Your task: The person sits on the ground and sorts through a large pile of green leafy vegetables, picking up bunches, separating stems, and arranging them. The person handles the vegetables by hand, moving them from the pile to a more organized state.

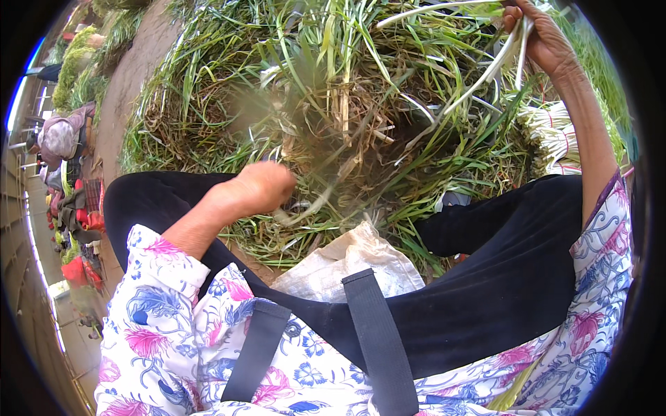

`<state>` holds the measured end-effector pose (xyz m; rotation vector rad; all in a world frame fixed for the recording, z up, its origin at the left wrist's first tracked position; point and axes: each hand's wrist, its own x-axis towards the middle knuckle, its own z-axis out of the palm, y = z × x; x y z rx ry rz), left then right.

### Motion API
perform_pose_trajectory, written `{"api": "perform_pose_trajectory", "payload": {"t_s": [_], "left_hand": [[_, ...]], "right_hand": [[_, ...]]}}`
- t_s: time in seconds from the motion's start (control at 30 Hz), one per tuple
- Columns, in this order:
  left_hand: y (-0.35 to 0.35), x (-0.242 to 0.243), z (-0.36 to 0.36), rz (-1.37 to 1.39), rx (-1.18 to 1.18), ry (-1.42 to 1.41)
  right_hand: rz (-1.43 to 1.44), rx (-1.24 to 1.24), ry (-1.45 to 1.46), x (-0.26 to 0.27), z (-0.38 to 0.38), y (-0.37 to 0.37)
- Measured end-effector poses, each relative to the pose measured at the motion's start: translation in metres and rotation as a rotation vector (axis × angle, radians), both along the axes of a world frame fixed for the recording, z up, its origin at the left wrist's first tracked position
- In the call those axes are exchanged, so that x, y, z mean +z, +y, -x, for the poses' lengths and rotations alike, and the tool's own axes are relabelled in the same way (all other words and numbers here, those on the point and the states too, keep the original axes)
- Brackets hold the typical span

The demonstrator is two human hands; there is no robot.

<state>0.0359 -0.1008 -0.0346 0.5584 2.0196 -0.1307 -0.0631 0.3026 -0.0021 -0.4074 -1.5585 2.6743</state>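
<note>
In the upper right of the head view, my right hand (pixel 543 39) is closed around several long, pale-stemmed green vegetable stalks (pixel 494 75). Their white ends fan out below the fingers and to the left. My left hand (pixel 265 184) is over the knee at the left, curled and motion-blurred; whether it grips anything cannot be told. A blurred pale strip (pixel 309 208) shows just beside and below it. Before me lies a large heap of green leaves (pixel 208 93) with dry brown trimmings (pixel 359 119).
Bundles of white stems tied with red bands (pixel 559 138) lie at the right, by my knee. A woven plastic sack (pixel 359 260) lies between my black-trousered legs. Left of the heap runs a bare dirt strip (pixel 122 88); beyond it are a person (pixel 60 138) and red items (pixel 78 270).
</note>
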Motion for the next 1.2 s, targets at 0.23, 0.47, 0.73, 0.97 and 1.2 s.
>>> {"api": "perform_pose_trajectory", "payload": {"t_s": [0.23,0.47,0.73,0.97,1.2], "left_hand": [[0.03,0.002,0.012,-0.657,0.164,0.459],[0.123,-0.027,0.067,-0.627,0.827,0.251],[0.141,-0.068,0.076,-0.707,0.75,0.689],[0.128,-0.042,0.088,-0.998,1.157,0.263],[0.075,0.034,0.134,-1.256,1.54,0.17]], "right_hand": [[-0.205,0.095,0.033,0.008,0.0,0.004],[-0.234,-0.046,0.208,0.021,0.0,0.009],[0.193,0.316,0.287,0.007,0.032,0.094],[-0.029,-0.037,0.272,0.026,0.019,0.105],[0.588,0.39,0.4,0.032,0.019,0.145]]}}
